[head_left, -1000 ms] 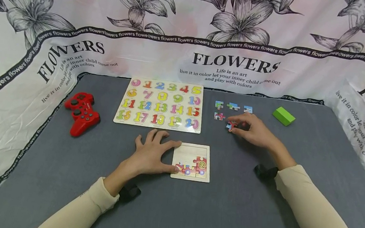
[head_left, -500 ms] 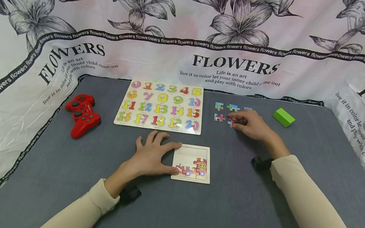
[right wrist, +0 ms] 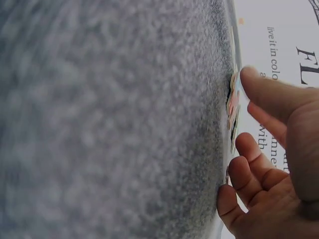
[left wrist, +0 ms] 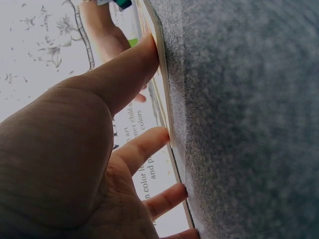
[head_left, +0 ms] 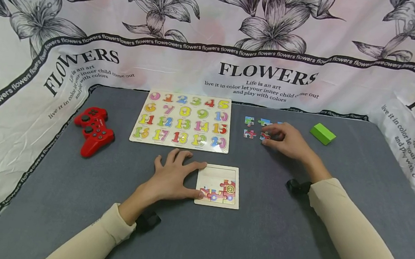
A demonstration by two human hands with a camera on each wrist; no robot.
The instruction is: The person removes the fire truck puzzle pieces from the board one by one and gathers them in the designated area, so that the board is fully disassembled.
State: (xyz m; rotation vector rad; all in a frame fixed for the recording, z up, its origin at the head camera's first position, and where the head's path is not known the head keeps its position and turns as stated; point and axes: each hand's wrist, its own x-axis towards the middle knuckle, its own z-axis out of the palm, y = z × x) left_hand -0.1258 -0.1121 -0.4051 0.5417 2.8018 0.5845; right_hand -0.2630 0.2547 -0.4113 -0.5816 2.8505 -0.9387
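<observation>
Because the thumb lies at eight o'clock and the forefinger between ten and eleven, the left hand (head_left: 170, 176) probably steadies the wooden tray (head_left: 211, 175) against sliding; fitted pieces (head_left: 229, 187) sit in it from about three to seven o'clock. Loose pieces (head_left: 249, 134) lie spaced apart at one o'clock, seemingly for easy picking. Left fingers are spread wide; the right hand (head_left: 289, 142) bends thumb and forefinger about one red puzzle piece (head_left: 264, 135), though whether they pinch it I cannot tell.
</observation>
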